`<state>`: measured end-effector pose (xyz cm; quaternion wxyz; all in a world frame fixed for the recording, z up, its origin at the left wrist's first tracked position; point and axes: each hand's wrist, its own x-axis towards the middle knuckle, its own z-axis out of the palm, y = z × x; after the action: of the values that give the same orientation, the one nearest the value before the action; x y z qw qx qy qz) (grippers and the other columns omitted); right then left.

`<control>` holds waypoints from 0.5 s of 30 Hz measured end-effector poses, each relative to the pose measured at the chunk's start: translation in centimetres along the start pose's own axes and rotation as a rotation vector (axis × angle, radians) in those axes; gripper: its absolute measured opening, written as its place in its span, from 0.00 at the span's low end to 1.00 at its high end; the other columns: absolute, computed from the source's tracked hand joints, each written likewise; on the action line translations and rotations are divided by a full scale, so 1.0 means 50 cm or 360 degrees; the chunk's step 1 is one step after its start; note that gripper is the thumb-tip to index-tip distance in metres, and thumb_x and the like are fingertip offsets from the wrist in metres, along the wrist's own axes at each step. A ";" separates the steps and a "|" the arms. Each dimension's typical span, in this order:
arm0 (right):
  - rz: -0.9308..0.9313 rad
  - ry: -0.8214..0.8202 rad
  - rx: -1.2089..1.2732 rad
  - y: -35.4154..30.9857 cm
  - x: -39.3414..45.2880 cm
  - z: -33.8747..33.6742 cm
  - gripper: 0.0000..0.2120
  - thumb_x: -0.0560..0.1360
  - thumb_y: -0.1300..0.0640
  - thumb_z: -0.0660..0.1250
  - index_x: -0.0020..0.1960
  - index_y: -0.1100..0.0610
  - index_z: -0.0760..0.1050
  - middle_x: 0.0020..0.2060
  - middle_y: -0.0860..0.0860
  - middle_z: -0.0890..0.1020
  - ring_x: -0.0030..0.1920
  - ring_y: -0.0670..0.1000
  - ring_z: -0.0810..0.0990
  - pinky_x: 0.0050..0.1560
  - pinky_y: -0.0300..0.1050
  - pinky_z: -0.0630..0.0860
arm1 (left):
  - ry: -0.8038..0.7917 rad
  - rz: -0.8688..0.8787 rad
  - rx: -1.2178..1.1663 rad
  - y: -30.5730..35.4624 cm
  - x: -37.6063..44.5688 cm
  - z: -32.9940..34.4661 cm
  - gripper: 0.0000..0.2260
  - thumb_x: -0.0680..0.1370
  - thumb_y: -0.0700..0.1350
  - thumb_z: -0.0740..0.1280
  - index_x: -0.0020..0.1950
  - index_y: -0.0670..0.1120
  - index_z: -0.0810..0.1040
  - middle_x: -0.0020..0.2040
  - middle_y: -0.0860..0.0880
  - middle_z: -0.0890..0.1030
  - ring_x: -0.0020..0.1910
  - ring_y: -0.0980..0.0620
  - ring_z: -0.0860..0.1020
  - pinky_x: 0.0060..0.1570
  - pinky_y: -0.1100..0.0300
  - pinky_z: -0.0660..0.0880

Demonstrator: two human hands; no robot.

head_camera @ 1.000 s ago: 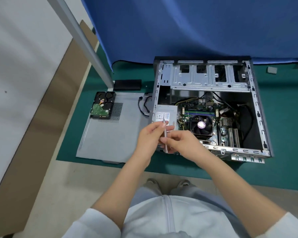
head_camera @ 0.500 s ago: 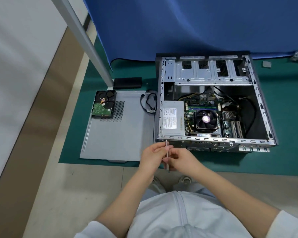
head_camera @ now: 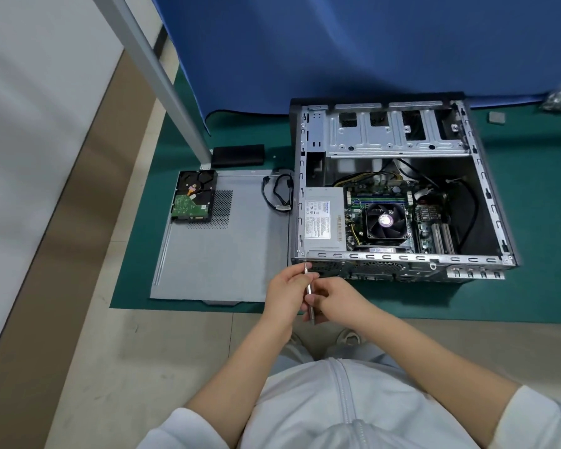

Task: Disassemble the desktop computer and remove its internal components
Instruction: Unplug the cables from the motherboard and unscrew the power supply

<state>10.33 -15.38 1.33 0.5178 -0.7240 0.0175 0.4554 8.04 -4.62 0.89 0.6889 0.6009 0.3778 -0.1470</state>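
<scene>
Steel glints between the fingers: a thin screwdriver (head_camera: 309, 291) stands nearly upright at the middle of the frame, its tip at the lower left corner of the computer case (head_camera: 402, 260). The left hand (head_camera: 287, 291) pinches the upper shaft with curled fingertips, and the right hand (head_camera: 339, 299) wraps the lower handle, fingers closed around it. Both hands sit just in front of the case's near edge, above the border where the green mat (head_camera: 531, 222) meets the pale floor.

The case lies open on its side in the right half of the frame. Inside it, a grey power supply (head_camera: 323, 218) fills the lower left corner, with a round cooling fan (head_camera: 386, 221) just to its right on the green board. Empty metal drive bays (head_camera: 386, 131) run along the case's upper side.

Left of the case lies the flat grey side panel (head_camera: 221, 251), touching the mat. A hard drive (head_camera: 193, 197) rests on the panel's upper left corner, circuit side up, and a coiled black cable (head_camera: 280, 194) lies at its upper right, just beside the case. A blue cloth (head_camera: 337, 50) hangs across the top of the frame.
</scene>
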 end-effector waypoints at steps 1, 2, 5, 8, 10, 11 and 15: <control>0.0008 -0.0006 0.0009 -0.001 0.001 -0.001 0.07 0.80 0.68 0.57 0.49 0.64 0.74 0.36 0.54 0.79 0.34 0.50 0.80 0.37 0.41 0.79 | 0.0004 -0.0004 0.0002 0.000 0.001 0.000 0.09 0.77 0.39 0.66 0.51 0.51 0.80 0.41 0.48 0.82 0.27 0.54 0.72 0.26 0.62 0.68; 0.0014 -0.0013 0.0017 -0.002 0.001 -0.002 0.07 0.80 0.68 0.57 0.49 0.63 0.74 0.36 0.54 0.79 0.34 0.50 0.81 0.37 0.41 0.79 | 0.0006 -0.0008 0.0004 0.001 0.002 0.001 0.09 0.77 0.38 0.66 0.53 0.49 0.80 0.41 0.48 0.82 0.27 0.54 0.72 0.25 0.62 0.68; 0.0035 -0.0031 0.0031 -0.005 0.001 -0.003 0.08 0.80 0.68 0.56 0.48 0.62 0.74 0.37 0.54 0.79 0.35 0.50 0.81 0.38 0.41 0.80 | 0.0003 -0.0007 0.0002 0.002 0.003 0.003 0.10 0.77 0.38 0.66 0.57 0.45 0.79 0.40 0.47 0.81 0.26 0.54 0.72 0.25 0.62 0.67; 0.0052 -0.0040 0.0064 -0.008 0.000 -0.005 0.08 0.80 0.68 0.56 0.49 0.63 0.73 0.37 0.55 0.78 0.35 0.50 0.80 0.38 0.41 0.80 | -0.0005 -0.0013 0.0000 0.003 0.004 0.003 0.11 0.77 0.37 0.66 0.58 0.43 0.78 0.41 0.46 0.81 0.27 0.54 0.72 0.25 0.62 0.67; 0.0057 -0.0052 0.0090 -0.011 -0.002 -0.004 0.08 0.80 0.68 0.55 0.49 0.63 0.73 0.38 0.56 0.78 0.35 0.51 0.80 0.37 0.40 0.80 | -0.0008 -0.0021 -0.0003 0.003 0.004 0.002 0.10 0.77 0.37 0.66 0.58 0.43 0.78 0.41 0.46 0.81 0.26 0.54 0.72 0.25 0.62 0.67; 0.0063 -0.0059 0.0103 -0.012 -0.003 -0.004 0.09 0.80 0.68 0.55 0.48 0.63 0.73 0.38 0.56 0.78 0.35 0.51 0.80 0.36 0.40 0.80 | -0.0008 -0.0025 -0.0005 0.004 0.004 0.001 0.10 0.77 0.37 0.66 0.58 0.43 0.78 0.41 0.46 0.81 0.25 0.55 0.72 0.24 0.62 0.67; 0.0093 -0.0097 0.0098 -0.019 -0.002 -0.005 0.10 0.80 0.69 0.53 0.49 0.64 0.73 0.37 0.55 0.78 0.37 0.52 0.80 0.38 0.41 0.79 | -0.0008 -0.0022 0.0012 0.005 0.007 -0.002 0.09 0.77 0.38 0.66 0.57 0.43 0.78 0.39 0.45 0.81 0.24 0.52 0.70 0.24 0.61 0.67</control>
<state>10.92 -15.17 2.10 0.5266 -0.6928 0.0369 0.4913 8.43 -4.38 0.84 0.6865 0.6004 0.3798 -0.1547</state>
